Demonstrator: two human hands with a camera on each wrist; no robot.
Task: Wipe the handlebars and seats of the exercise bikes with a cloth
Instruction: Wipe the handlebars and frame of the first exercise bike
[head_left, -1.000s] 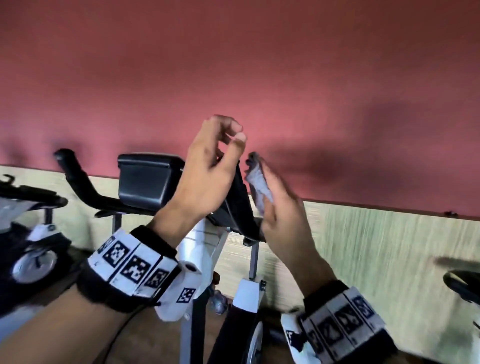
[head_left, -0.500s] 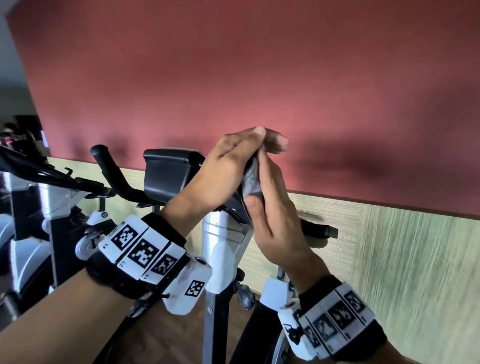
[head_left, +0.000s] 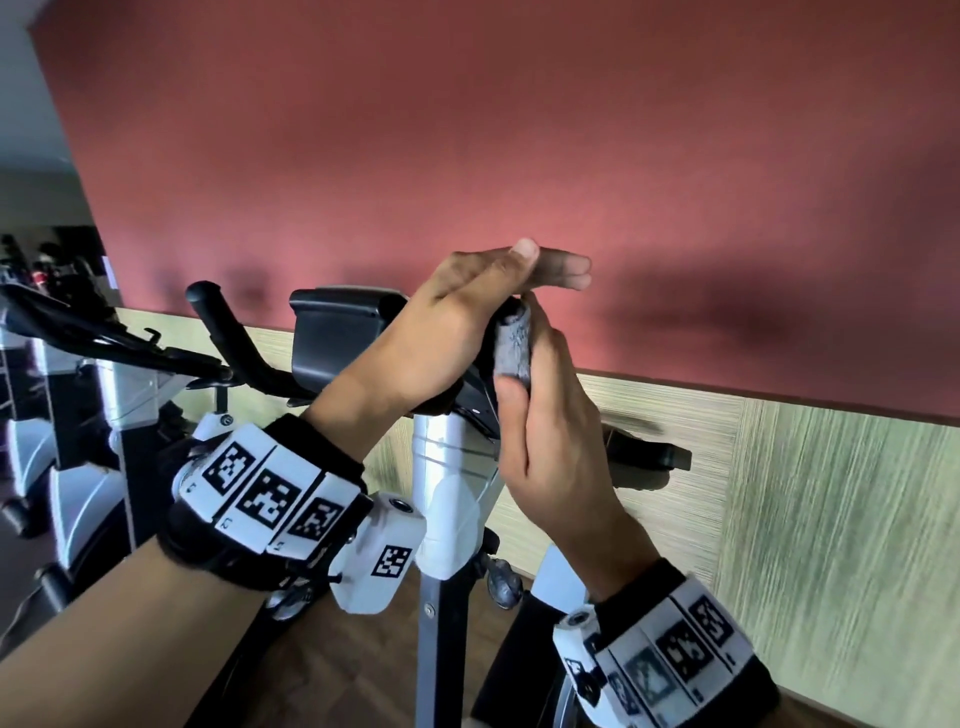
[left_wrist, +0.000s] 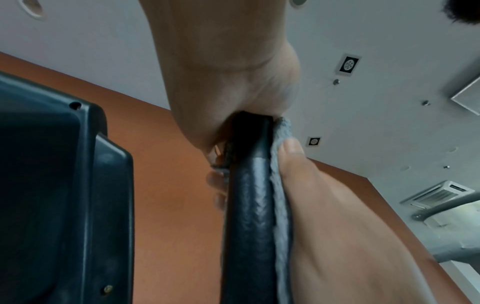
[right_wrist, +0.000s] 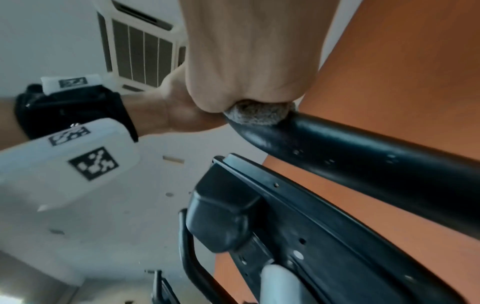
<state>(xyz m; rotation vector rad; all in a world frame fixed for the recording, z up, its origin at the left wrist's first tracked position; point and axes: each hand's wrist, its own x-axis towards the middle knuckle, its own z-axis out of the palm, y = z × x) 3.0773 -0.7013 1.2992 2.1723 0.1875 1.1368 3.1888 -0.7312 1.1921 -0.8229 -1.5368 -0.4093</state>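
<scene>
The nearest exercise bike's black handlebar has an upright right horn (left_wrist: 249, 205), also seen in the right wrist view (right_wrist: 363, 160). A grey cloth (head_left: 511, 348) is wrapped against that horn near its tip. My right hand (head_left: 540, 410) grips the cloth round the horn, thumb (left_wrist: 293, 148) on one side and fingertips on the other. My left hand (head_left: 498, 283) lies flat with straight fingers, its palm (left_wrist: 226, 72) resting on the horn's top end. The cloth (right_wrist: 257, 115) bunches under my right palm. No seat is clearly in view.
The bike's black console (head_left: 343, 332) sits just left of my hands, with the left horn (head_left: 223, 332) beyond it. A white post (head_left: 447, 467) runs down below. Another bike (head_left: 78, 338) stands at far left. A red and wood-panelled wall (head_left: 831, 519) is close behind.
My hands were apart above the bar, the cloth in the right one. The right hand has since pressed the cloth round the horn, and the left hand has flattened on its tip.
</scene>
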